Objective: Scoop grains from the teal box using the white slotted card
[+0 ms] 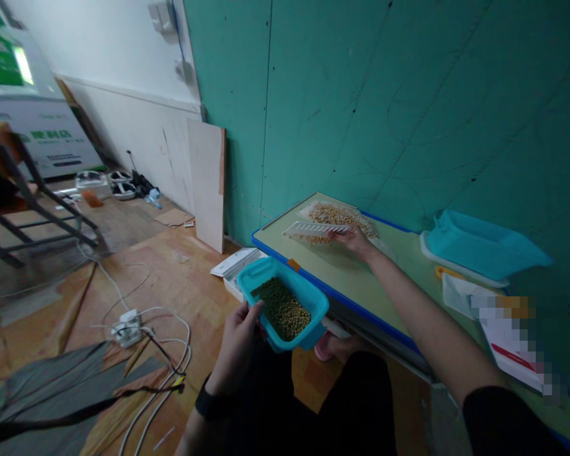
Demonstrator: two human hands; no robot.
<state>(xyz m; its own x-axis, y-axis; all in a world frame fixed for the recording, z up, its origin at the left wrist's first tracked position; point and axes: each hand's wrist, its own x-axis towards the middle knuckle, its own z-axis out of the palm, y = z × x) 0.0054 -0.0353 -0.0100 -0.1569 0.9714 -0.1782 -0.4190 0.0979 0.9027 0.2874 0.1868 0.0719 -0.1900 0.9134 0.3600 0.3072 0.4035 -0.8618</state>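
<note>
While the right arm is stretching out straight across the desk [313, 253] toward its far left corner, the right hand [354, 239] is lying palm down, fingers closed on the right end of a white slotted tray [316, 228]. That tray is resting against a pile of yellow beans [342, 215]. The left hand [240, 335], wrist bent upward, is gripping the left rim of a teal tub [272, 268], thumb hooked inside. The tub is hanging just off the desk's near edge, holding green beans [282, 310].
</note>
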